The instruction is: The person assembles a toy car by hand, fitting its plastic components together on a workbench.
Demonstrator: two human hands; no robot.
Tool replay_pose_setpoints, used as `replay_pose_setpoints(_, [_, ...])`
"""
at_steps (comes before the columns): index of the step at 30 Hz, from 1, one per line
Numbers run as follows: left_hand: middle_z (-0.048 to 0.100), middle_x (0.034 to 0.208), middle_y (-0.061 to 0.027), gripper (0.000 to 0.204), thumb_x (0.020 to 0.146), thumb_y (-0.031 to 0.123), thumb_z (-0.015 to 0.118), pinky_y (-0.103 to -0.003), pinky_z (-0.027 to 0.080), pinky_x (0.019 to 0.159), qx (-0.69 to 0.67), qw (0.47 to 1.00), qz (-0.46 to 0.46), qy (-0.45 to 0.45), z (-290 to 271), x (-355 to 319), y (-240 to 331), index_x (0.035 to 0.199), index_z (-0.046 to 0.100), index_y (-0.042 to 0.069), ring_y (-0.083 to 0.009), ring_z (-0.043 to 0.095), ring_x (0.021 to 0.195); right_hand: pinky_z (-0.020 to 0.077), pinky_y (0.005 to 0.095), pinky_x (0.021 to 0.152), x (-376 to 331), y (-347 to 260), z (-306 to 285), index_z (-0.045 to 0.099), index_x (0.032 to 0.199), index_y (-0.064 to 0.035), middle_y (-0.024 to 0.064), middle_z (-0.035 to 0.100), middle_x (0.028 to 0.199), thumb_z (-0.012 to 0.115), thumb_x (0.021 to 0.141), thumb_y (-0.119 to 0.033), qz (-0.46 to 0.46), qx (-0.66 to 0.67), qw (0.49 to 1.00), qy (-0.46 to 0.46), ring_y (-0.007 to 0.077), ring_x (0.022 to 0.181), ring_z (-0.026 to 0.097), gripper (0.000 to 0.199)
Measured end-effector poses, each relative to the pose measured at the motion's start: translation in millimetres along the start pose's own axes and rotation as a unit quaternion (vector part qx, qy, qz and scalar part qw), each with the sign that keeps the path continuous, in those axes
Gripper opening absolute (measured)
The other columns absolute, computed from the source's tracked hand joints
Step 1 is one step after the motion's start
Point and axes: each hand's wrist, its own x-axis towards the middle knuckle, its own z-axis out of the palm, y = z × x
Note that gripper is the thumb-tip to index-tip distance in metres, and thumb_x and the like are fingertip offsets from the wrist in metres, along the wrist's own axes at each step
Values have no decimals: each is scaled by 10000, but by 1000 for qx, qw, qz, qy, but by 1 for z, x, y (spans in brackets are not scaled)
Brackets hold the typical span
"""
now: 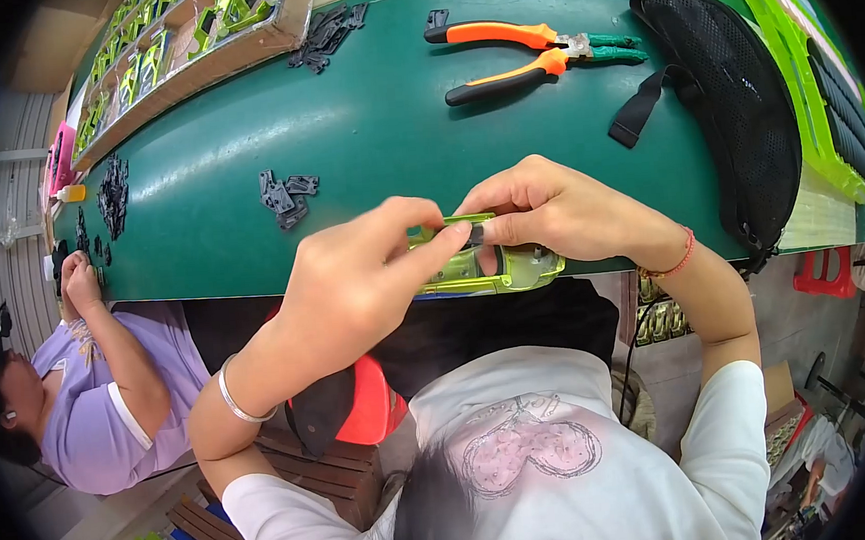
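Far left of the fingers, a co-worker (120,392) sits at the green tabletop (392,122), near a heap of black parts (114,197). Beyond the fingers, up and left, stands a box (296,14) of green pieces, with a second black pile (321,42) beside its corner. Closer, just past the left fingers, lies a small black cluster (275,193).

The left hand (338,282) has thumb and forefinger drawn narrow on a green shell (499,283), shaped like a toy car, at the tabletop's near edge. The right hand (549,212) grips its other side, thumb by a dark piece (476,235) between the two thumbs. I'd judge this shell partway done: the dark piece is at it, though I can't tell whether it's seated; plenty of black parts lie loose.

The shell's long axis runs left to right, a rounded end pointing right; front or back, I can't say. Beyond the right fingers lie orange-handled pliers (511,34); farther right, a black mesh bag (741,98).
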Motion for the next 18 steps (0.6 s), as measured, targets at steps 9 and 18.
replay_pose_setpoints(9, [669, 931, -107, 270, 764, -100, 737, -337, 561, 616, -173, 977, -117, 43, -4, 4, -6, 1019, 727, -13, -235, 698, 741, 398, 214, 569, 0, -4, 0, 708, 1161, 22, -15, 715, 822, 605, 1042, -147, 27, 42, 999, 21, 16, 640, 482, 231])
replay_pose_setpoints(18, [651, 1011, -123, 306, 729, -14, 715, -333, 580, 626, -23, 999, 26, -32, -9, 17, -10, 1032, 693, -42, -245, 696, 805, 405, 220, 478, -2, -6, -3, 707, 1107, 17, 4, 707, 815, 587, 1011, -162, 51, 65, 996, 15, 36, 593, 501, 236])
